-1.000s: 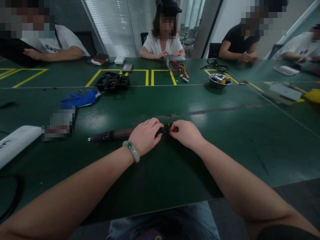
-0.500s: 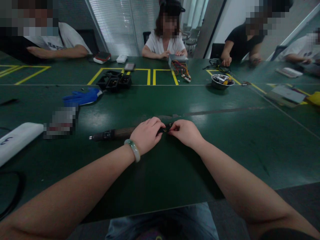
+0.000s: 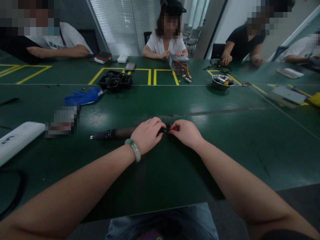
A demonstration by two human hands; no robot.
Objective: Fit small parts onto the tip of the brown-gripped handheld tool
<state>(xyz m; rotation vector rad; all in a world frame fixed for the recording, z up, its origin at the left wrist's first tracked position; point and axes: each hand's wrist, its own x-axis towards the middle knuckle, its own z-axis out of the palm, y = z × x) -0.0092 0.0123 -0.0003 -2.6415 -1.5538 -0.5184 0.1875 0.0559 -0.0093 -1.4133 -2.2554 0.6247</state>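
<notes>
An electric screwdriver [image 3: 120, 134] with a dark body lies across the green table, its metal tip pointing left. My left hand [image 3: 147, 133], with a jade-coloured bangle at the wrist, is closed over its right end and hides that part. Just to the right, my right hand [image 3: 185, 132] has thumb and fingers pinched at a small dark piece by the screwdriver's end. Fingers cover most of that piece, so its kind does not show. The two hands' fingertips are close together with a narrow gap between them.
On the left are a white box [image 3: 21, 140], a blurred flat item [image 3: 63, 120] and a blue glove [image 3: 83, 96]. Farther back stand black plastic parts [image 3: 115, 80], a metal power supply [image 3: 178, 61] with wires and a metal bowl [image 3: 223, 83]. Several people sit opposite.
The view has shifted very slightly. Both hands and the screwdriver stay in nearly the same place, with the same hold.
</notes>
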